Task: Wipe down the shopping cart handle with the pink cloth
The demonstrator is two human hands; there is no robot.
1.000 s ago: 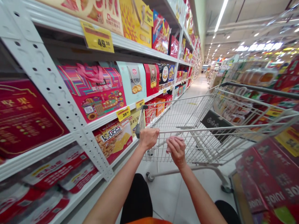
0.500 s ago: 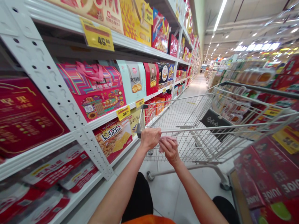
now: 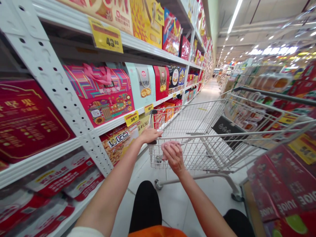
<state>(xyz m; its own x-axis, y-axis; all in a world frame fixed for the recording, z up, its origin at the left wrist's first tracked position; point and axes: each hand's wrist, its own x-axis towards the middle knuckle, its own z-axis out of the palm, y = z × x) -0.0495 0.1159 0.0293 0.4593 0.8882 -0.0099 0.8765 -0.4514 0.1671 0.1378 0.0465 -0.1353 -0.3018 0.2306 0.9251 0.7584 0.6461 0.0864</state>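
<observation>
A wire shopping cart (image 3: 195, 136) stands crosswise in front of me. At its near left corner is my left hand (image 3: 149, 135), fingers stretched out to the right over the corner by the rim. Nothing shows in that hand, and its underside is hidden. My right hand (image 3: 174, 157) is closed round a crumpled pink cloth (image 3: 170, 144), just outside the cart's near side. The two hands are a little apart. Behind my left hand are boxed biscuits (image 3: 120, 141) on the lower shelf.
White shelving (image 3: 91, 140) on the left carries gift boxes, including a pink patterned box (image 3: 106, 105) and a pale green box (image 3: 143, 85), with yellow price tags (image 3: 131, 118). On the right, red juice cartons (image 3: 274, 181) are stacked close to the cart. The aisle (image 3: 206, 89) runs ahead.
My left hand has moved left, away from my right hand, and its fist has opened out. My right hand has shifted slightly left with the pink cloth. The cart has barely moved.
</observation>
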